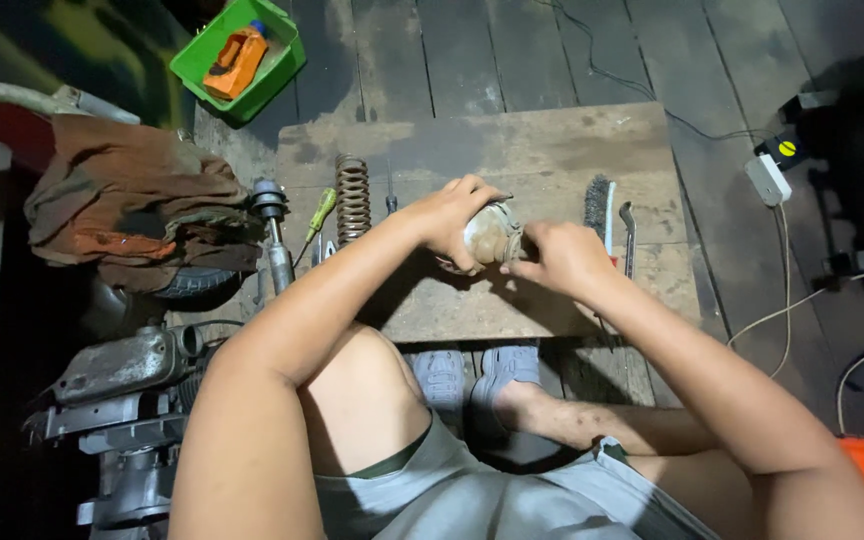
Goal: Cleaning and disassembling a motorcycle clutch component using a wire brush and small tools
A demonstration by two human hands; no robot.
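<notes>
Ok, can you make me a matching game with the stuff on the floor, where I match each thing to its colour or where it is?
Things:
1. coil spring
2. plastic tub
3. wire brush
4. dusty round part

Places and colours:
A. bright green, at the top left, with an orange thing inside
B. held between the left hand and the right hand
C. rusty brown, lying on the wooden board left of the hands
D. dark bristles, lying on the board right of the hands

Pairs: 1-C, 2-A, 3-D, 4-B
</notes>
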